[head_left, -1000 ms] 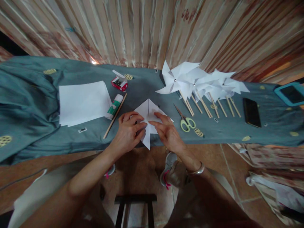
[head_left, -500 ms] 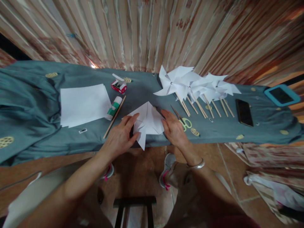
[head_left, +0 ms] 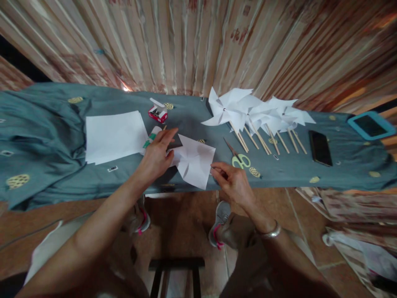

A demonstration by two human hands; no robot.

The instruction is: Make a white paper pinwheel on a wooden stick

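Near the table's front edge lies a white paper pinwheel head point(head_left: 197, 161), its folded flaps turned in. My left hand point(head_left: 156, 155) is at its left point, fingers stretched and apart, with the thumb by the paper. It partly covers a green and white glue stick point(head_left: 151, 138) and most of a wooden stick point(head_left: 164, 127). On the right, my right hand point(head_left: 234, 180) has its fingertips pinched together beside the paper's right edge. Something small may be between them, too small to name. Scissors with light green handles point(head_left: 241, 160) lie just beyond the right hand.
A stack of white paper point(head_left: 114, 138) lies left. Behind stands a small open red box point(head_left: 157, 114) of metal pieces. Several finished pinwheels point(head_left: 235, 105) on sticks lie at the back right, then a phone point(head_left: 320, 147) and a blue-framed device point(head_left: 370, 125). A dark stool point(head_left: 176, 263) is below.
The pinwheel head has turned on the cloth. My left hand has moved up and left, now over the glue stick. My right hand has shifted lower and its fingers have closed into a pinch.
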